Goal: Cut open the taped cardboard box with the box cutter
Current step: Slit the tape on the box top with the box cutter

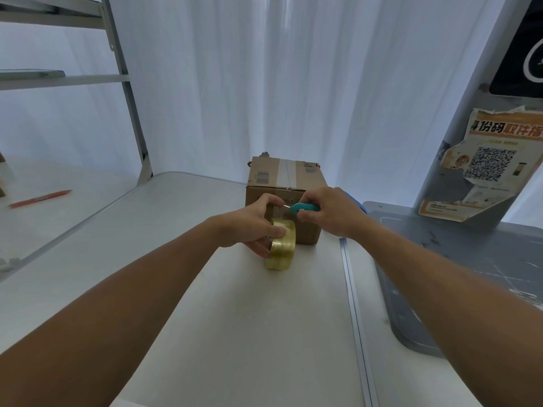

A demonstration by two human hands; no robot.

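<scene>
Now, as we judge it, we are at the start of the cut. The box [282,174] sits on the desk [235,318] at 12 o'clock from us, near the far edge. Its flaps are shut under a pale tape [284,171] that runs across the top along the 12-to-6 line.

Our right hand [329,212] has its grip closed round the teal cutter [304,207]. The cutter's long axis lies roughly on the 3-to-9 line, handle at 3. The short blade [286,205] points toward 9, just below the top edge of the near face, but we cannot tell whether the tip touches the cardboard.

Our left hand [252,223] has its grip round a yellow roll [283,248], held low against the near face. Its forefinger reaches up onto the cardboard just beside the blade tip.

To do this well, we think we should turn the blade to follow the tape, so the cut runs along the seam from 6 toward 12, not across it. We should press shallow, through the tape only, to spare whatever is inside.

The left forefinger lies in the blade's path toward 9, so we would move it aside first. We would then steady the box from its 9 o'clock side, well apart from the cutting line. Setting the roll down would free that hand for a firmer hold.
</scene>
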